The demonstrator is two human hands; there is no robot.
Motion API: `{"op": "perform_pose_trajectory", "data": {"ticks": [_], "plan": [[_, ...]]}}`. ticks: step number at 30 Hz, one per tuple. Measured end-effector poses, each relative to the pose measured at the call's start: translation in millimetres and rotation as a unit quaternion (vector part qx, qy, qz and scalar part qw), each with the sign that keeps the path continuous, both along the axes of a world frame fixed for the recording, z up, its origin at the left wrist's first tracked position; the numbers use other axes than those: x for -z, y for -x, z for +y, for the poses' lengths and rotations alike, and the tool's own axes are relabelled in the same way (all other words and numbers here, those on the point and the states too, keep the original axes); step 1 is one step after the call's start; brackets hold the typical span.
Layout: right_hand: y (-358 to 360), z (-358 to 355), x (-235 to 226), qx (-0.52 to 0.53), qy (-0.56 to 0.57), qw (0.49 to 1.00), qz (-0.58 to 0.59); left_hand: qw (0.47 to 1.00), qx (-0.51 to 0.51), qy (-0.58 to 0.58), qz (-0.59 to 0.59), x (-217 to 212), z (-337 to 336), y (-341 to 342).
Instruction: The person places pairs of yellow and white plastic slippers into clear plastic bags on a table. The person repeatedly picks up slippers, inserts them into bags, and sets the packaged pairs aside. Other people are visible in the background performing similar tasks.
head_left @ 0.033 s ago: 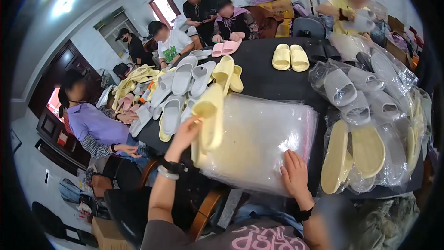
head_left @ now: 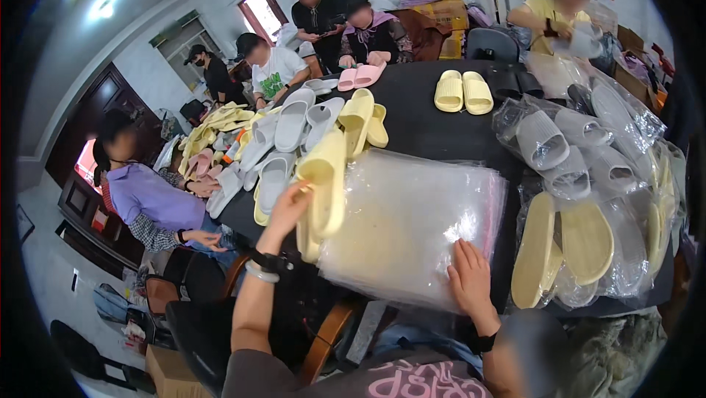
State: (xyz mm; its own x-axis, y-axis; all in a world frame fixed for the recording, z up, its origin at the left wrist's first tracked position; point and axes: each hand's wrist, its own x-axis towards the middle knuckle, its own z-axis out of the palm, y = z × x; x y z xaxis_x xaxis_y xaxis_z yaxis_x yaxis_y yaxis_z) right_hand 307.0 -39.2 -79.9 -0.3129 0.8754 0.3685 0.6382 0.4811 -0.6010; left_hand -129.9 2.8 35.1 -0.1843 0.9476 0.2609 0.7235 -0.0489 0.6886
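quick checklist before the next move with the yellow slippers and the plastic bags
1. Left hand grips the yellow slippers: ok, fingers on their edge.
2. Slippers stacked as a pair: ok, at least two show together; exact alignment cannot tell.
3. Right hand on the stack of clear plastic bags: ok, palm flat on its near edge.
4. One bag separated and opened: cannot tell, layers blur together.
5. Packed slippers in bags clear of the stack: ok, they lie to the right.
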Motion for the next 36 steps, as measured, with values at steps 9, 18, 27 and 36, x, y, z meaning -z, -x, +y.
{"op": "perform_pose_trajectory", "data": {"ticks": [9,18,27,36], "plan": [[-3,2,6,0.028,0.01,0.999,-0.031,0.987,-0.16,0.009,-0.018,-59,116,126],[4,1,1,0.035,-0.014,0.999,-0.038,0.909,-0.214,-0.096,0.344,-10,155,192],[4,-3,-9,0.02,-0.013,0.999,-0.026,0.979,0.104,-0.052,0.169,35,28,-17],[-37,-1,-18,0.118,0.044,0.986,0.11,0.941,0.051,0.183,-0.282,123,-6,5]]}}
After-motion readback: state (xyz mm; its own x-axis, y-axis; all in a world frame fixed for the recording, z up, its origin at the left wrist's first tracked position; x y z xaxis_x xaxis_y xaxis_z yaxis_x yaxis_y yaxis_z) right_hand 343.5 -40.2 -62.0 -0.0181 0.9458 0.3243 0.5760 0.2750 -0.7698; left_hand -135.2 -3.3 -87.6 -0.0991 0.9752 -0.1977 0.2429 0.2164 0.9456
